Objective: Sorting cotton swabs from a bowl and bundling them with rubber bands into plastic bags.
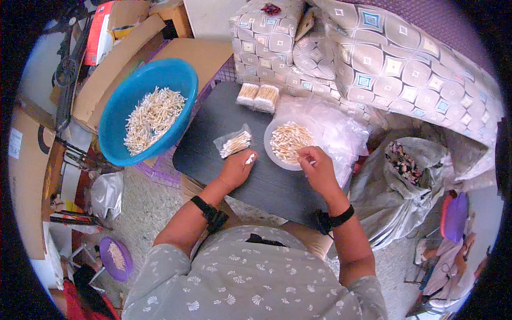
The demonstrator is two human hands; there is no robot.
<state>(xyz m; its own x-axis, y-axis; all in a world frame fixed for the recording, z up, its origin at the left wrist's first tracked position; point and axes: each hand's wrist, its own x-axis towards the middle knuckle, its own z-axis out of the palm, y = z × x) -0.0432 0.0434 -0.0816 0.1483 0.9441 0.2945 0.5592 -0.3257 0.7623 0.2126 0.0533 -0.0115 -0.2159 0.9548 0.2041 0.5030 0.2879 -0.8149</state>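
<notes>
**Speaker one:** Looking down, we see our left hand [236,167] in the middle of the frame, on the dark board [213,154]. Its fingers are curled narrow around a few cotton swabs [249,158]. The white tips stick out at the top of the fist.

**Speaker two:** And our right hand [318,169]?

**Speaker one:** It sits just right of the middle, at the lower edge of the round clear dish [273,154]. Its fingertips are pinched close together. We think they hold a swab or two, but it is too small to tell for sure.

**Speaker two:** What is in the dish?

**Speaker one:** A loose pile of swabs [288,141] with pale wooden sticks. The dish sits on the board, touching a crinkly clear plastic sheet [341,133] on its right.

**Speaker two:** What lies near our left hand?

**Speaker one:** A small clear bag of swabs [234,143], just above the fingers. Higher up, at the far edge of the board, two neat bundles of swabs [258,96] lie side by side.

**Speaker two:** And the big blue thing?

**Speaker one:** A blue bowl [120,106] in the upper left of the frame, with a big heap of swabs [153,118] inside. Brown cardboard boxes [114,58] sit behind it. Patterned cushions [368,58] fill the upper right. A grey sack [384,197] slumps at the right.
</notes>
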